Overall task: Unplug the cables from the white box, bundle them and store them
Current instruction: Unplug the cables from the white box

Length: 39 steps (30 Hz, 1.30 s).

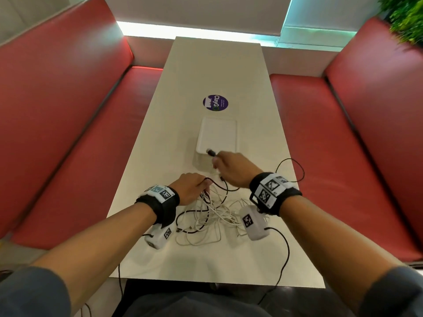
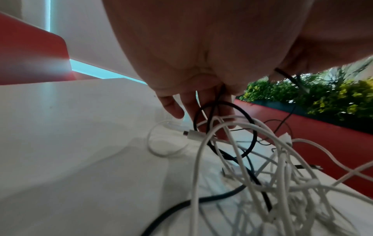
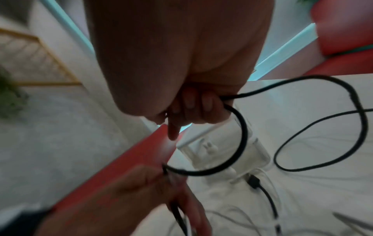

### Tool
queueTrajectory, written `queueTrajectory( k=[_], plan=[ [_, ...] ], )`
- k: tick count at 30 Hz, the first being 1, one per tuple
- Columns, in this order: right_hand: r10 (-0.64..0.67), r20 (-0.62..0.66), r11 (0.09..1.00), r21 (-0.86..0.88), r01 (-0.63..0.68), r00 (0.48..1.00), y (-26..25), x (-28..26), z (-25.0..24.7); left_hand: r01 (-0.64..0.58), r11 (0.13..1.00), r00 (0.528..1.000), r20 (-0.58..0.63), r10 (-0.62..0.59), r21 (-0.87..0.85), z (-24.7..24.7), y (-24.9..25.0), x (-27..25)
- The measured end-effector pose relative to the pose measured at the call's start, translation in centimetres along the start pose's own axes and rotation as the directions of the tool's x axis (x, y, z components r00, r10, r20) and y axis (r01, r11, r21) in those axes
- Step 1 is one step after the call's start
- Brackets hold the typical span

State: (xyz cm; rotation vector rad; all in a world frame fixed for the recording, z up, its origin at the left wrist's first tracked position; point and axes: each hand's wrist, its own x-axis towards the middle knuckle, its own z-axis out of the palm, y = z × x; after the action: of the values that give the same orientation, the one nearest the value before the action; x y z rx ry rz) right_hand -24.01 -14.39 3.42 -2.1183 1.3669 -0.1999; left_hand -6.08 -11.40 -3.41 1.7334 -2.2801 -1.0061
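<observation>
The white box (image 1: 217, 136) lies mid-table. Just in front of it, my right hand (image 1: 220, 162) grips a black cable (image 3: 243, 137), fingers (image 3: 201, 108) curled round it; the cable's black plug (image 1: 211, 152) sticks out over the box's near edge. The cable loops down to my left hand (image 1: 203, 185), which pinches it (image 3: 166, 171) above a tangle of white cables (image 1: 212, 216). Another black plug (image 3: 254, 181) sits at the box's near face (image 3: 252, 154); whether it is plugged in I cannot tell. A white plug (image 2: 191, 135) hangs below the left fingers (image 2: 201, 111).
The long white table (image 1: 206, 65) has a purple round sticker (image 1: 215, 102) beyond the box. Red benches (image 1: 68, 133) run along both sides. A thin black cable (image 1: 295, 170) loops toward the table's right edge. Green plants (image 1: 405, 17) stand at the far right.
</observation>
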Motion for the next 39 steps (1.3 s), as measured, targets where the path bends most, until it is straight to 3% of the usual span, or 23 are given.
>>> queueTrajectory(
  k=[6,8,10,13,17,19,21,23,29,33,36,39],
  plan=[
    [-0.007,0.22,0.962,-0.265,0.067,0.975,0.5,0.2,1.1,-0.039,0.994,0.999,-0.002,0.039,0.102,-0.7,0.7,0.1],
    [-0.027,0.266,0.957,-0.273,0.102,0.964,0.3,0.0,0.7,-0.046,0.993,0.999,0.009,0.046,0.106,-0.4,0.4,0.3],
    [-0.049,0.217,0.993,-0.091,0.07,0.975,-0.1,-0.2,-0.4,-0.03,0.992,0.999,0.042,0.025,0.124,0.0,-0.2,0.5],
    [0.01,-0.01,0.957,0.289,-0.007,1.0,-0.3,-0.1,-3.5,0.013,0.999,1.0,0.021,-0.014,0.037,0.7,-1.1,0.6],
    [0.103,-0.244,0.934,0.358,-0.009,0.964,1.3,-0.2,-4.5,-0.019,0.997,0.996,-0.091,0.013,-0.07,0.3,-0.1,1.0],
    [0.095,-0.208,0.956,0.291,-0.031,0.973,2.1,-0.2,-3.5,-0.005,0.999,0.997,-0.073,0.003,-0.031,0.3,0.6,0.9],
    [0.055,-0.087,0.978,0.205,-0.036,0.995,2.6,-0.3,-2.0,-0.004,1.0,0.997,-0.077,0.003,-0.01,0.3,1.0,0.8],
    [0.034,-0.012,0.985,0.168,-0.032,0.999,2.5,-0.3,-0.6,-0.032,0.997,0.995,-0.098,0.025,-0.069,0.4,1.4,0.6],
    [0.051,-0.065,0.974,0.224,-0.035,0.997,1.1,0.3,1.5,-0.258,0.926,0.96,-0.177,0.215,-0.274,-0.1,3.5,0.0],
    [0.028,-0.084,0.968,0.249,-0.006,0.996,0.5,0.4,1.1,-0.155,0.944,0.976,-0.193,0.1,-0.292,0.1,3.3,-0.3],
    [0.021,-0.041,0.986,0.164,-0.014,0.999,0.2,0.3,0.6,-0.059,0.904,0.982,-0.185,-0.023,-0.423,0.3,2.7,-0.1],
    [0.068,-0.074,0.967,0.252,-0.047,0.995,0.5,0.1,-0.1,-0.028,0.856,0.984,-0.166,-0.067,-0.516,0.3,1.7,0.1]
  ],
)
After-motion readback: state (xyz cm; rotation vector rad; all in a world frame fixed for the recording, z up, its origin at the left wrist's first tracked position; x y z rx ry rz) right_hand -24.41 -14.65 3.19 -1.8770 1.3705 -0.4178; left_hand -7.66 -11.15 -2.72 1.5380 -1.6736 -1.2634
